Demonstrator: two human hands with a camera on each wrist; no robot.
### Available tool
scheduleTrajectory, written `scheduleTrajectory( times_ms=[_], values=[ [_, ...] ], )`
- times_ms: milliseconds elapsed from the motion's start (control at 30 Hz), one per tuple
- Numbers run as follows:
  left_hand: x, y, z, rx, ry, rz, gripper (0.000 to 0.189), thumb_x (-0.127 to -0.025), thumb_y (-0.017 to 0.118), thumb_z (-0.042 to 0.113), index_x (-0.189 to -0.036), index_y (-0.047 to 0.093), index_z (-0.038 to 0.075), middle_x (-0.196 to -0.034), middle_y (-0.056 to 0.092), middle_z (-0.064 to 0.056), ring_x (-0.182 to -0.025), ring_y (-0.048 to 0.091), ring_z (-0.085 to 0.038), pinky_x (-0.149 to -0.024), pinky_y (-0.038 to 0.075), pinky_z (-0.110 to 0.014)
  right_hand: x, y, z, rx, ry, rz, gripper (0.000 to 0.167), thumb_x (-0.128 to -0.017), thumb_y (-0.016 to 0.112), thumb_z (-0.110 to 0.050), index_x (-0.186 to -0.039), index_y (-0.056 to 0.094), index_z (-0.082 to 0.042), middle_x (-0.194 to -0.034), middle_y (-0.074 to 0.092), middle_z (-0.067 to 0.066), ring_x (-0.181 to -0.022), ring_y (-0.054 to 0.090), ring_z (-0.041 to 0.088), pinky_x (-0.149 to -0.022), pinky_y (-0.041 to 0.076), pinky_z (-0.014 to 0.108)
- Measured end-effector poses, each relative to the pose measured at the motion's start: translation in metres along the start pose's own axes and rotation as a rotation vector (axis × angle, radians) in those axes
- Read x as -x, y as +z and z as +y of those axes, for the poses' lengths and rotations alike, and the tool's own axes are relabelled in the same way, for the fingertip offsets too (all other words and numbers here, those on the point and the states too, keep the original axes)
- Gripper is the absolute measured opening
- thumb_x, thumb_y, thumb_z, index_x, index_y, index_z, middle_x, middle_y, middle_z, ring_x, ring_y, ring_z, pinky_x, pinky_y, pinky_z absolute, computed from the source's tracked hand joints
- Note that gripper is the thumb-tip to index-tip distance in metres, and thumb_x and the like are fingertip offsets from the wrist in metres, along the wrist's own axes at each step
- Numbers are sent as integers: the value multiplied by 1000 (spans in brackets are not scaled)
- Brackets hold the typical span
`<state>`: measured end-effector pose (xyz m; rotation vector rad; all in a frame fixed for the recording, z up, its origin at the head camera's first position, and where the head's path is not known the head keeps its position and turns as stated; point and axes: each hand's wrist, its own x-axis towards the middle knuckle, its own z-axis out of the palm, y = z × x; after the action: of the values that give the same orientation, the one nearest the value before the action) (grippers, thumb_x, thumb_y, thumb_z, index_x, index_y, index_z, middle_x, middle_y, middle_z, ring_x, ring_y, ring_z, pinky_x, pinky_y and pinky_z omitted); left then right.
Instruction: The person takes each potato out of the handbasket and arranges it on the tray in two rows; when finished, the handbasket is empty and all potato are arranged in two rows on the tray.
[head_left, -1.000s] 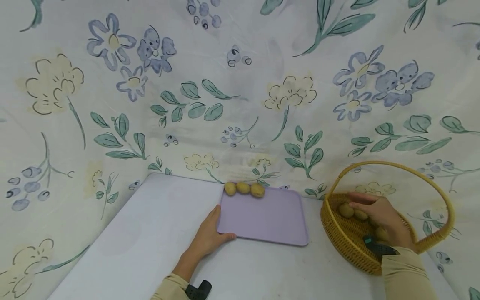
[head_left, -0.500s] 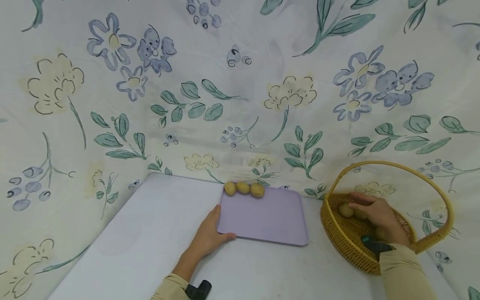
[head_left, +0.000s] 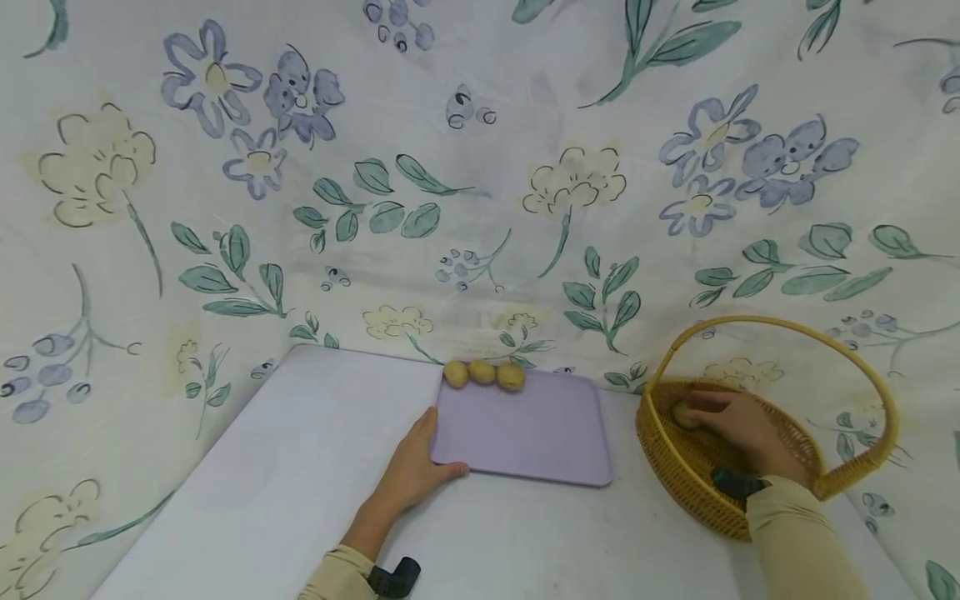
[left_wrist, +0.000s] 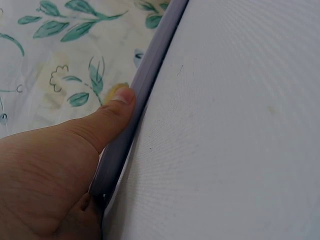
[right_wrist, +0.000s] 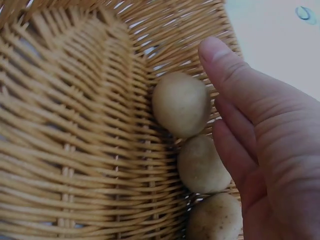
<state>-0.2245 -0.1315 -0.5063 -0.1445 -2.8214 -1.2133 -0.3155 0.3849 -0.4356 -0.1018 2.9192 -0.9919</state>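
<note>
Inside the wicker basket (head_left: 678, 479), a bare right hand (head_left: 742, 423) at the potatoes (right_wrist: 204, 165)

On the white table (head_left: 247, 450), the basket stands to the right of a lilac tray (head_left: 525, 442), its arched handle (head_left: 750, 318) rising above the right hand. The right wrist view shows three potatoes in a row along the basket's side, next to the hand. The right thumb is held straight and apart from the other fingers, close to the end potato (right_wrist: 181, 105); nothing appears gripped, though whether a fingertip touches the potato cannot be told. At the tray, the left hand (head_left: 408, 479) is spread round the near left corner, thumb against the near edge and fingers along the left edge, seemingly to steady it. Three more potatoes (head_left: 482, 372) sit in a row along the tray's far edge, towards its left corner. The step in hand looks like picking out another potato. That would call for bringing thumb and fingers together around the end one, then lifting it clear of the rim without knocking the handle
</note>
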Motion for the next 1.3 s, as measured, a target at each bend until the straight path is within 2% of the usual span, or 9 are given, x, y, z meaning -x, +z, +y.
scheduleTrajectory(
  times_ms=[100, 200, 567, 900, 1133, 1300],
  values=[
    [0, -1, -1, 8, 0, 1, 117, -78, 88, 43, -158, 20, -9, -166, 24, -27, -155, 25, -43, -127, 27, -54, -3, 3, 1, 5, 10, -13, 67, -91, 74, -50, -140, 62, -5, -147, 57, 23, -136, 49, 48, -108, 47, 54],
    [0, -1, -2, 5, 0, 0, 117, -78, 87, 44, -159, 20, -9, -166, 24, -27, -155, 24, -43, -127, 27, -54, -4, 4, 1, 0, 21, -13, 68, -92, 73, -50, -140, 62, -4, -148, 55, 24, -137, 47, 49, -110, 44, 60],
    [0, 0, 0, 4, 15, 8, 115, -78, 88, 42, -158, 22, -10, -165, 26, -28, -154, 26, -44, -126, 28, -55, -2, 5, 4, -33, 29, 19, 69, -94, 70, -50, -143, 58, -3, -146, 57, 22, -137, 48, 48, -109, 45, 59],
    [0, -3, 2, 2, 11, 8, 116, -78, 88, 42, -158, 21, -10, -165, 26, -29, -154, 26, -44, -126, 28, -55, -7, 8, 5, 83, -25, 39, 68, -93, 72, -48, -141, 60, -1, -134, 65, 27, -124, 59, 49, -100, 53, 59],
    [-1, -2, 0, 11, 10, 10, 117, -78, 88, 42, -158, 21, -11, -165, 26, -29, -154, 26, -44, -126, 28, -55, -10, 10, 1, 86, -9, -18, 72, -92, 72, -53, -143, 58, -3, -144, 56, 29, -134, 49, 52, -108, 46, 63],
    [-2, 0, -1, 11, 15, 10, 117, -77, 88, 42, -157, 22, -11, -164, 27, -29, -153, 27, -44, -126, 29, -55, -10, 11, 2, 100, -11, -24, 70, -92, 72, -50, -142, 59, -3, -146, 53, 30, -136, 47, 53, -109, 44, 64]
  ],
)
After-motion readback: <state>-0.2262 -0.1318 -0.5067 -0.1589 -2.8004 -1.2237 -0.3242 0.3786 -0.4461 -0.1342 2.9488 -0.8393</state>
